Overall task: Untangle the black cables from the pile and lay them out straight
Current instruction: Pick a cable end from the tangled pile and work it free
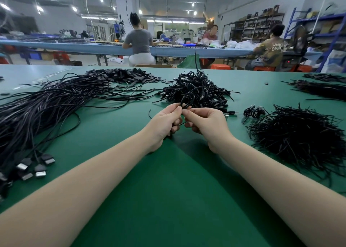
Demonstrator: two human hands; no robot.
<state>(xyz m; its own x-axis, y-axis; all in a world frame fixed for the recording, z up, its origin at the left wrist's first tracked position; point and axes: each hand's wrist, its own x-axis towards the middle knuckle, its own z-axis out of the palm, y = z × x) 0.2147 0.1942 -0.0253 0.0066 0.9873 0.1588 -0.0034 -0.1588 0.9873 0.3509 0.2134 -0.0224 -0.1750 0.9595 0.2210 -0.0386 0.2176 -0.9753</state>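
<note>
Both hands (182, 118) pinching one looped black cable (184, 99) before the tangled pile (196, 91).

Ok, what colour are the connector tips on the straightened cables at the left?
Silver metal tips on black plug bodies, clearest at the head view's lower left.

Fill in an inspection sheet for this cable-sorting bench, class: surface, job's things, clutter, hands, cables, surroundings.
Surface: green mat, bare near the person.
Job's things: tangled pile ahead; looped cable lifted from it.
Clutter: heap of thin black strands at right; small flat black pieces at the far left.
Hands: left hand and right hand both pinch the looped cable.
Cables: long straightened bundle at left, connectors towards the near edge.
Surroundings: other workers seated at a blue bench; shelving behind.
</note>
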